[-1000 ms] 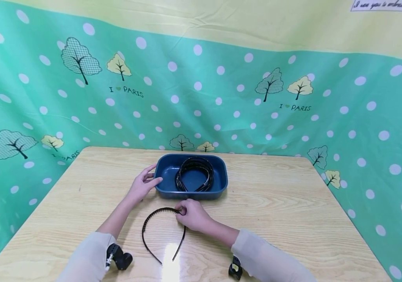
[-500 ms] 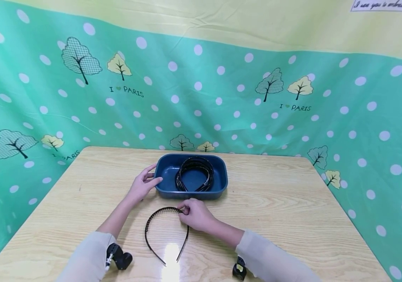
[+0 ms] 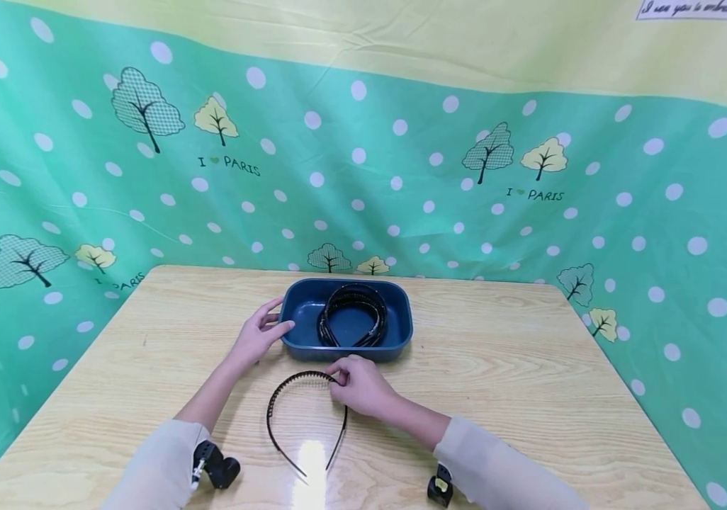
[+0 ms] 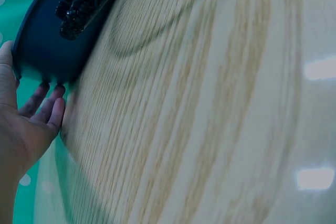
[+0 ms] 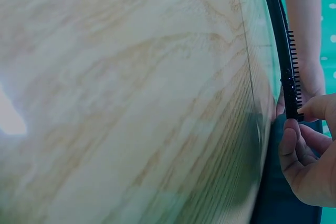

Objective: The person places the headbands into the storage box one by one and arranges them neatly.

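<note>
My right hand (image 3: 365,388) pinches a thin black toothed headband (image 3: 272,404) near the top of its arch, just in front of a blue plastic box (image 3: 338,355). The band's two ends point toward me. In the right wrist view, the headband (image 5: 287,61) shows its row of teeth, with thumb and fingertips at its lower end. My left hand (image 3: 259,334) grips the left end of the box, thumb over the rim and fingers along the outer wall. Inside the box, toward its right half, lies a stack of several black headbands (image 3: 378,306).
The box stands near the back of a light wood-grain table (image 3: 497,368). Behind the table hangs a green polka-dot curtain (image 3: 395,198) with printed trees. Black wrist cameras sit on both forearms, and a bright light reflection (image 3: 310,460) shows near the front.
My right hand and the headband have moved a little to the right and slightly toward the box. The left hand and the box have stayed in place.
</note>
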`<state>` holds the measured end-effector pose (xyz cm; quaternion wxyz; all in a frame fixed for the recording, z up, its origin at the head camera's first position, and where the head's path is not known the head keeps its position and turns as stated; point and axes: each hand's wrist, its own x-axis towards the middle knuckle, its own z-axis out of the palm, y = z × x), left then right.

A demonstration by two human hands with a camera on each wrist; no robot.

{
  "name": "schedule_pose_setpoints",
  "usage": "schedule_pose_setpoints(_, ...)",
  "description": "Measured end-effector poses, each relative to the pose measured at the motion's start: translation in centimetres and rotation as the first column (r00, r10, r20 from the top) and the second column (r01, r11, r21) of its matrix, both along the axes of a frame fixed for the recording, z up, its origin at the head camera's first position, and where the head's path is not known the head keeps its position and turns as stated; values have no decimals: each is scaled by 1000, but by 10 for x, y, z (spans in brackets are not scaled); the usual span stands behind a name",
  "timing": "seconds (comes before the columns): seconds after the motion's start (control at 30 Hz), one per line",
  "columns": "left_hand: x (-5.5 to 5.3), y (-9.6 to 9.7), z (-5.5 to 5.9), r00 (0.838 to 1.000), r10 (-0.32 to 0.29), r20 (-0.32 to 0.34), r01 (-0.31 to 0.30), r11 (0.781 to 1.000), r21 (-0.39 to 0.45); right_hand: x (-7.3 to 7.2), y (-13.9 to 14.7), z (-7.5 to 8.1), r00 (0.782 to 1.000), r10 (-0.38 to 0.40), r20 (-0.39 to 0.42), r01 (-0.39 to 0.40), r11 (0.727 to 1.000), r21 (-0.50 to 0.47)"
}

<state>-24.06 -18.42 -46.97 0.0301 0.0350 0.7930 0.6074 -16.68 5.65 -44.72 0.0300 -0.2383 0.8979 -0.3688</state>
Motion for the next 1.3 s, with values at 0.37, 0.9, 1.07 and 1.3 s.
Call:
schedule_pose_setpoints(0.37, 0, 1, 1, 1000, 1, 2, -1, 1000, -5, -1, 4, 9, 1000, -14, 20, 14, 1000, -2)
schedule_pose_setpoints(0.9, -1, -1, -1, 1000, -1, 9, 1, 1000, -16, 0, 8, 25, 999, -22, 28, 23, 999, -32)
schedule_pose_setpoints(1.07, -1, -1, -1, 1000, -3, 3, 3, 1000, -18, -1, 11, 30, 999, -33, 43, 35, 999, -42)
schedule_pose_setpoints(1.3, 0, -1, 0, 1000, -4, 2, 4, 1000, -13, -4, 14, 34, 998, -54, 40, 56, 998, -37)
